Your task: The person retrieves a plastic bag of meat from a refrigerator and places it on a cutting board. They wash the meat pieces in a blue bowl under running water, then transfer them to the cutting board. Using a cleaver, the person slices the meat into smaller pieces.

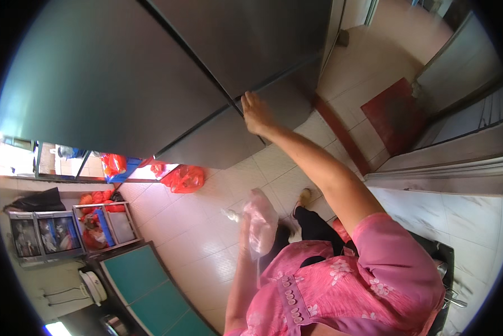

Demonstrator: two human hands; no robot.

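A large dark grey refrigerator with several door panels fills the upper part of the view. Where its door gaps cross, my right hand touches the door edge, its fingers at the gap and partly hidden. Lower down, near my body, my left hand holds a thin, pinkish translucent plastic bag. The bag covers much of that hand, and its contents cannot be made out.
Red plastic bags lie on the tiled floor beyond the refrigerator. Teal cabinet doors stand at lower left, beside a rack with bags. A red mat lies at upper right near a doorway.
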